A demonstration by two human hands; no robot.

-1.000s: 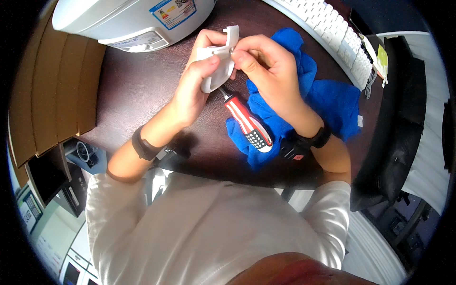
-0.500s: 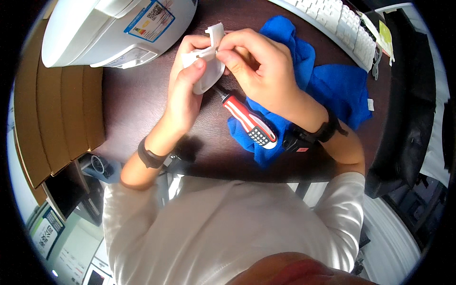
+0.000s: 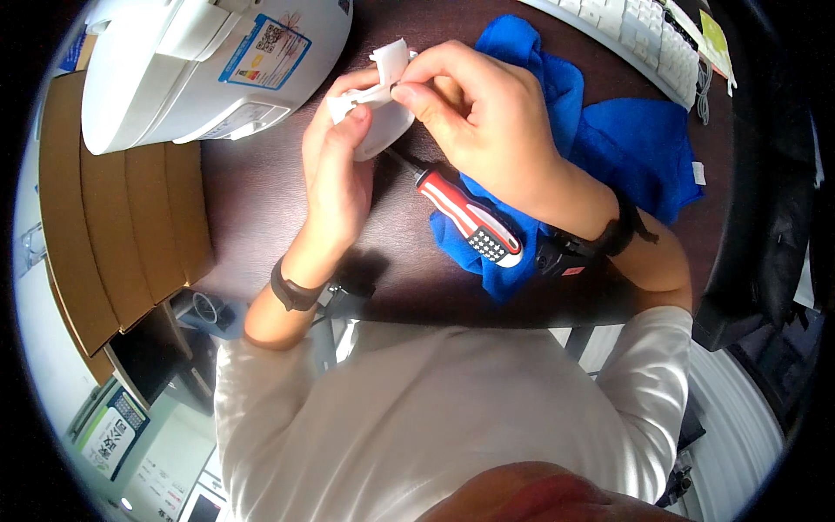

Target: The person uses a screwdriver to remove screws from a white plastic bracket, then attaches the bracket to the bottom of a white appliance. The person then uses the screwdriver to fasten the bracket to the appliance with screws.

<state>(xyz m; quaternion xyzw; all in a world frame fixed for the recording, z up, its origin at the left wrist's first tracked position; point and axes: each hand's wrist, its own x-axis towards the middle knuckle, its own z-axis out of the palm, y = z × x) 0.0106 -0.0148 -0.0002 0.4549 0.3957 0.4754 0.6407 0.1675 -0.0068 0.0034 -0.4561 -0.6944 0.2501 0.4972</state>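
My left hand (image 3: pixel 335 170) is closed around a small white plastic part (image 3: pixel 389 130), with a rounded body and an upright tab, and its thumb presses on the near edge. Thumb and forefinger of my right hand (image 3: pixel 487 117) pinch together at the part's right side, by the foot of the tab. A tiny dark spot shows at those fingertips, too small to name. Just below the hands lies a screwdriver (image 3: pixel 470 217) with a red, white and black star-patterned handle, its shaft pointing up toward the white part. Its handle rests partly on a blue cloth (image 3: pixel 631 148).
A large white rounded appliance (image 3: pixel 187 83) with a label stands at the back left. Brown cardboard (image 3: pixel 130 204) borders the table's left side. At the back right sits a white keyboard (image 3: pixel 622 30) beside a coiled grey cable (image 3: pixel 703 91). Dark wood-like tabletop (image 3: pixel 252 209) lies between.
The whole view has shifted slightly, with most things now further right. My hands keep nearly the same hold on the white plastic part, which tilts a little differently.
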